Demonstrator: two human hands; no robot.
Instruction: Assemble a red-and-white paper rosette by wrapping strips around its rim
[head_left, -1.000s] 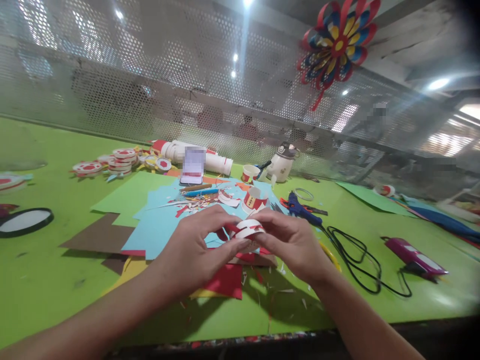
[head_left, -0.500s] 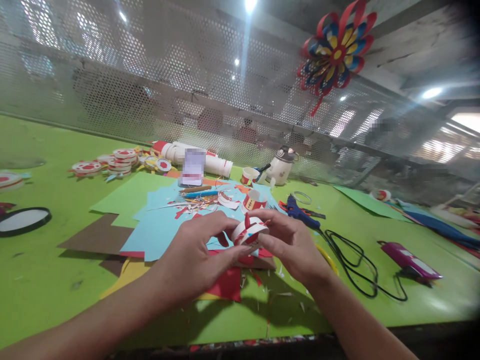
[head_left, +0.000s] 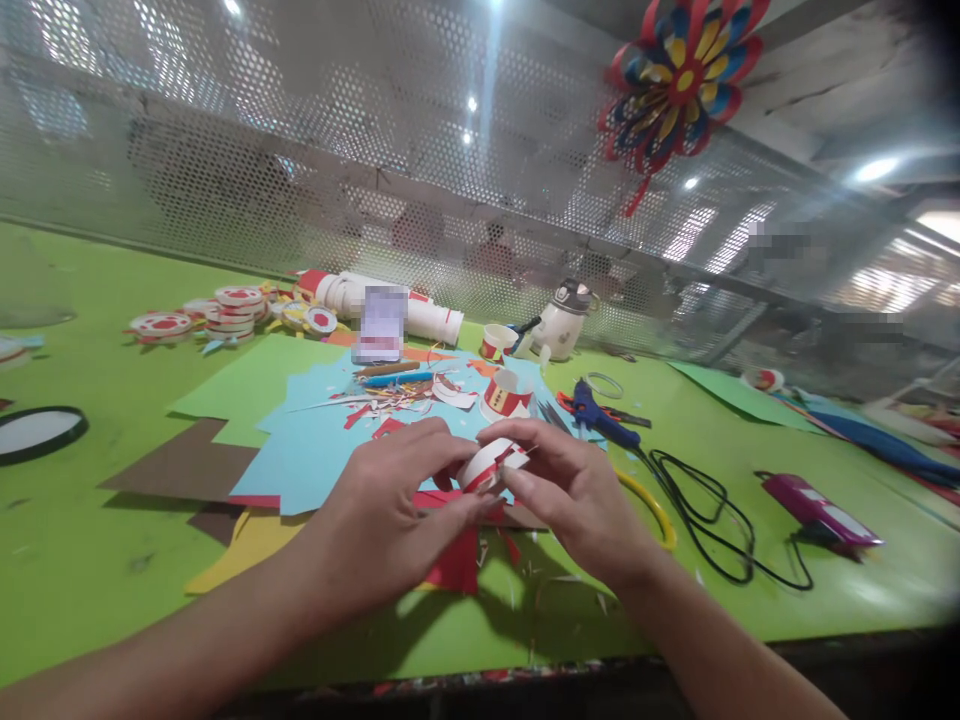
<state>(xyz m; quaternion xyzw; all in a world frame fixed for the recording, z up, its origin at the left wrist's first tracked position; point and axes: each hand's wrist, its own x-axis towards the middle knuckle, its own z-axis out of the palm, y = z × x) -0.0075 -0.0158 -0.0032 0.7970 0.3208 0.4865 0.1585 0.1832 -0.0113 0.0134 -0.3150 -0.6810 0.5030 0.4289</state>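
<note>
Between my two hands is a small ring of white and red paper cup (head_left: 484, 466), held up over the papers. My left hand (head_left: 401, 490) grips its left side with thumb below and fingers behind. My right hand (head_left: 570, 490) pinches its right side, where a white flap stands out. Just beyond it a cut paper cup (head_left: 506, 398) with red print stands on light blue paper (head_left: 300, 440). Paper scraps (head_left: 390, 398), a blue pen (head_left: 397, 379) and a brown pen (head_left: 386, 369) lie behind my left hand.
Right of my hands are a blue glue gun (head_left: 600, 412), a yellow tape ring (head_left: 652, 510), a black cord (head_left: 697, 510) and a purple device (head_left: 821, 512). Farther back stand a phone (head_left: 381, 325), stacked cups (head_left: 412, 310) and a white kettle-like container (head_left: 564, 325). Decorated discs (head_left: 232, 315) lie left.
The paper ring has been turned in my hands: the red point on top is gone from sight and a white flap shows on the right. The view has shifted slightly.
</note>
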